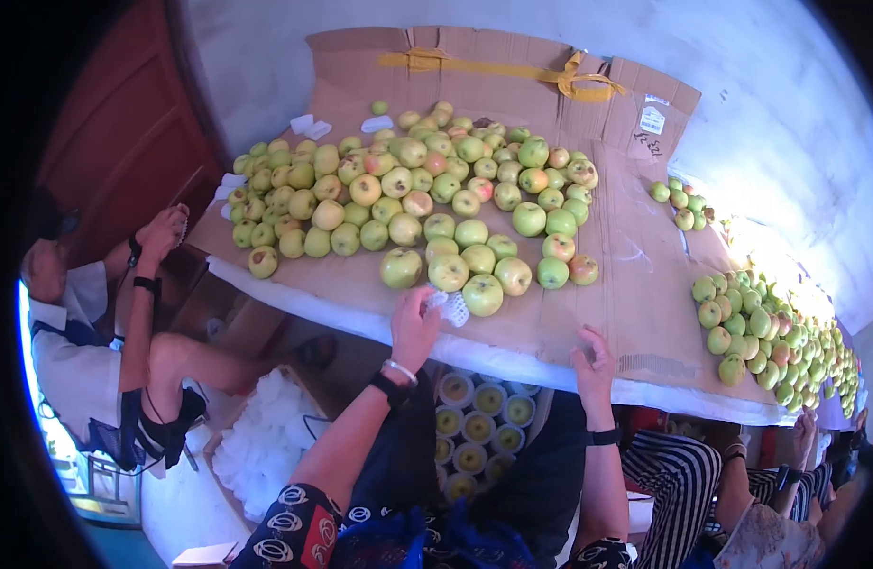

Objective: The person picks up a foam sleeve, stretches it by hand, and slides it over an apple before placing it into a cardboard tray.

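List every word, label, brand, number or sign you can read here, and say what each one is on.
Nothing can be read with certainty.
White label on the raised flap: printed, too small to read.
Handwriting below it, on the same flap: dark marks, too blurred to read.
Patterned sleeve: no clear word.

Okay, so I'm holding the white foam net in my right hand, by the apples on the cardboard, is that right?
Not quite: the head view shows the white foam net in your left hand, not your right hand. It is by the apples on the cardboard, as you said.
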`<state>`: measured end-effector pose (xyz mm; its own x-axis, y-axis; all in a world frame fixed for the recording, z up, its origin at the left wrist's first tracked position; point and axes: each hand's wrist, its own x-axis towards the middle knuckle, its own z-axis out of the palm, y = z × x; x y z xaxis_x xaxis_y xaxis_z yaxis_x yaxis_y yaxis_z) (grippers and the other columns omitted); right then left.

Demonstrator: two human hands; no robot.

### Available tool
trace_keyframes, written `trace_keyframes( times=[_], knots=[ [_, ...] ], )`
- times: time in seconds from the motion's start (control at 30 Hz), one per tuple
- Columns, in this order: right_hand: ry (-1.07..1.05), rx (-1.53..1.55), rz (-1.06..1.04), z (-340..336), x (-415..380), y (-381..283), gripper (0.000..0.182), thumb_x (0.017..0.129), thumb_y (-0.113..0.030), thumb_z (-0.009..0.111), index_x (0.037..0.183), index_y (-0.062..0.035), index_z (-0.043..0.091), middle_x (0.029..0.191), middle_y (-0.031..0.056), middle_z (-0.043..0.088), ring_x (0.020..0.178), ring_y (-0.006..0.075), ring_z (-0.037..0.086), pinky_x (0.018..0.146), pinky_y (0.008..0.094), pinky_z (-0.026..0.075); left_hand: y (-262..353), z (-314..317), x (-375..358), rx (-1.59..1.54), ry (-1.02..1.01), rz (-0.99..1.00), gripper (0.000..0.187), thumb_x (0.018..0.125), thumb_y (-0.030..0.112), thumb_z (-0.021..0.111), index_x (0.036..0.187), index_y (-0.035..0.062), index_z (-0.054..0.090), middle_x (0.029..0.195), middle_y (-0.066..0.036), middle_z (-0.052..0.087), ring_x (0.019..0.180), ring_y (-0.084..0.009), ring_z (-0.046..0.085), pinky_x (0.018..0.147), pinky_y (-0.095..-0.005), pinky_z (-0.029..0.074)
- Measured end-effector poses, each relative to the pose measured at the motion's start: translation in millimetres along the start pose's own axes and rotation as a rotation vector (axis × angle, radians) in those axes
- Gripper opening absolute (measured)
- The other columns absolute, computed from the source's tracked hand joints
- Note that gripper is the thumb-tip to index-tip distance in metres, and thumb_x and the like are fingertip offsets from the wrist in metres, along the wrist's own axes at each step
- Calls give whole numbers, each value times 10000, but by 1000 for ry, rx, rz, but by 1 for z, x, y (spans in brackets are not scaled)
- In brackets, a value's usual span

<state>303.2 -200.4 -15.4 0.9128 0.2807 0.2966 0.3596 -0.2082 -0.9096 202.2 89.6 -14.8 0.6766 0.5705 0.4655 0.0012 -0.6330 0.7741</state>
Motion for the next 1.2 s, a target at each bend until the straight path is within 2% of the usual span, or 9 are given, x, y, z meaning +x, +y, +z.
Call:
trace_keyframes(
  times=[0.17, 0.23, 0.33, 0.47, 0.53, 0.8, 0.97, 1.0, 1.2],
  knots=[
    [-28, 227, 83, 23, -10, -4, 310, 782, -3, 575, 1091, -17, 559, 1200, 100, 520, 1118, 181, 483, 956, 316, 368, -23, -3, 34, -405, -121, -274, 206, 765, 63, 638, 948, 32, 550, 790, -33, 532, 681, -129, 516, 609, -288, 432],
    [-59, 240, 92, 31, -14, -9, 306, 781, -15, 587, 1086, -15, 560, 1176, 83, 537, 1088, 163, 498, 930, 313, 391, -3, -17, 45, -719, 14, -552, 125, 812, 85, 612, 918, 65, 550, 766, 22, 529, 668, -70, 504, 552, -237, 413],
    [-137, 262, 178, 54, -12, -6, 360, 767, -67, 625, 1116, -30, 543, 1143, 98, 555, 1030, 192, 532, 895, 316, 416, -14, -13, 47, -546, 97, -326, 89, 830, 88, 585, 896, 62, 532, 763, 26, 510, 665, -60, 480, 556, -226, 398],
    [-128, -37, 47, 97, 1, -43, 495, 736, -140, 674, 1183, -35, 489, 1121, 143, 552, 1001, 265, 550, 866, 352, 435, -25, -15, 18, -376, 40, -259, 69, 847, 80, 551, 898, 69, 506, 806, 19, 502, 673, -59, 463, 567, -215, 389],
    [-58, -269, -162, 115, 12, -63, 649, 690, -182, 719, 1239, -32, 406, 1097, 192, 540, 989, 352, 539, 846, 406, 438, -27, -19, 5, -508, 201, -209, 47, 872, 77, 514, 904, 76, 481, 844, 14, 492, 678, -50, 446, 568, -204, 376],
    [-48, -374, -81, 151, 30, -67, 710, 640, -190, 751, 1219, -36, 371, 1136, 218, 476, 1020, 401, 502, 818, 450, 439, 22, -71, -55, -1094, 134, -736, 87, 911, 65, 452, 992, 89, 430, 1028, -73, 574, 933, -184, 595, 749, -326, 513],
    [-135, 215, -18, 122, 16, -52, 710, 679, -185, 739, 1265, -40, 366, 1183, 156, 487, 1082, 277, 515, 897, 375, 436, 37, -83, -86, -1403, -129, -833, 332, 947, 185, 356, 1232, 36, 440, 1184, -103, 554, 1020, -237, 572, 803, -375, 499],
    [-187, 516, 66, 107, 11, -63, 728, 684, -201, 746, 1280, -36, 362, 1186, 132, 491, 1094, 243, 510, 913, 358, 432, 38, -82, -91, -1406, -119, -846, 332, 947, 185, 356, 1232, 36, 440, 1184, -103, 554, 1020, -237, 572, 803, -375, 499],
    [-301, 941, 303, 19, -95, -81, 780, 708, -234, 725, 1331, -11, 311, 1252, 95, 449, 1133, 218, 480, 967, 384, 386, 43, -57, -142, -1600, -212, -1081, 280, 942, 157, 409, 1184, 49, 498, 1159, -75, 574, 1016, -199, 577, 818, -350, 506]
  ],
)
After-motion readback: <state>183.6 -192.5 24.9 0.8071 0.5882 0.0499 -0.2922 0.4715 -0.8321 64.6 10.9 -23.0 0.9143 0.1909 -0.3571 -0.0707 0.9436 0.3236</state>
